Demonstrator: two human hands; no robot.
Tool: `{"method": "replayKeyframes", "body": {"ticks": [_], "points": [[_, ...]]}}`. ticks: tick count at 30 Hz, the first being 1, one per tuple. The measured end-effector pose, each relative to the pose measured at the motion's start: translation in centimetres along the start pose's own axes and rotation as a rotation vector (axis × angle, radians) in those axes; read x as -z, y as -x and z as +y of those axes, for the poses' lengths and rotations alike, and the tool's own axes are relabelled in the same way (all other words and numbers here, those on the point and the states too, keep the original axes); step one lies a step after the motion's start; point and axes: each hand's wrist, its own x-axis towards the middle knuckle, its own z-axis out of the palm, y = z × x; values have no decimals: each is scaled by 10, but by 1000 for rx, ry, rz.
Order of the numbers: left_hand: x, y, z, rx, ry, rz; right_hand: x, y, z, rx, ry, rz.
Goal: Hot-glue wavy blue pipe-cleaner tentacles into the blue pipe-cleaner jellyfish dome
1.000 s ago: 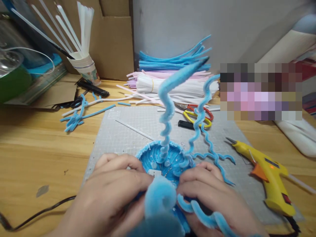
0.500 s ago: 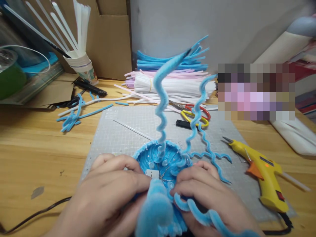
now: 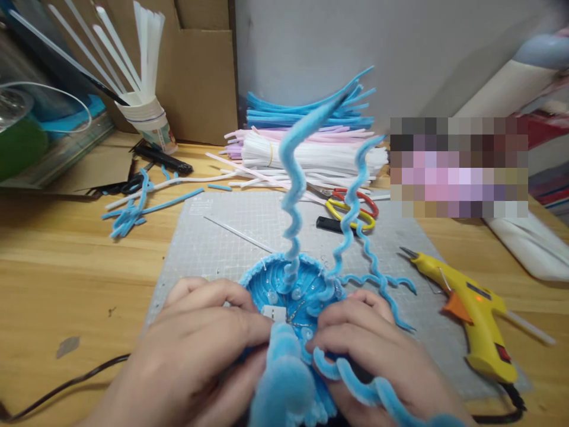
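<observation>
A hollow blue pipe-cleaner dome (image 3: 262, 273) lies with its open side up, and curly blue strands spread out from it. Its left side is held by my left hand (image 3: 208, 338), fingers closed, thumb tip beside a small white block (image 3: 274, 313) inside. Closed on the right side is my right hand (image 3: 373, 350), its fingertips reaching into the dome and partly hidden. Clear glue blobs (image 3: 296, 293) dot the inner wall. One thick curly strand (image 3: 284, 373) rises close to the camera between my hands. Another wavy strand (image 3: 364, 391) passes over my right hand.
A yellow glue gun (image 3: 484, 320) lies right on the grey cutting mat (image 3: 200, 249). Scissors with red and yellow handles (image 3: 355, 207) lie behind the dome. Pipe-cleaner bundles (image 3: 306, 148) line the wall. A paper cup (image 3: 146, 121) holds glue sticks; blue scraps (image 3: 128, 216) lie left.
The tall strand and the thick near strand have swayed slightly to the right. Both hands keep the same hold on the dome.
</observation>
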Motion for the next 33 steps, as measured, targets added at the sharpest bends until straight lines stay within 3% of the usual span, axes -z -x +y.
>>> {"method": "replayKeyframes", "body": {"ticks": [11,17,21,25,33], "points": [[3,-6,4,15,30,20,1,2,4,40,14,-56],[-1,-7,1,1,8,39,-9,6,3,-20,-30,106],[-2,-3,-1,2,-5,35,-9,5,2,24,-29,2],[-1,1,-1,-10,-2,23,-14,6,2,-31,-51,146],[-2,0,0,-5,8,35,-16,9,2,-21,-40,124]]}}
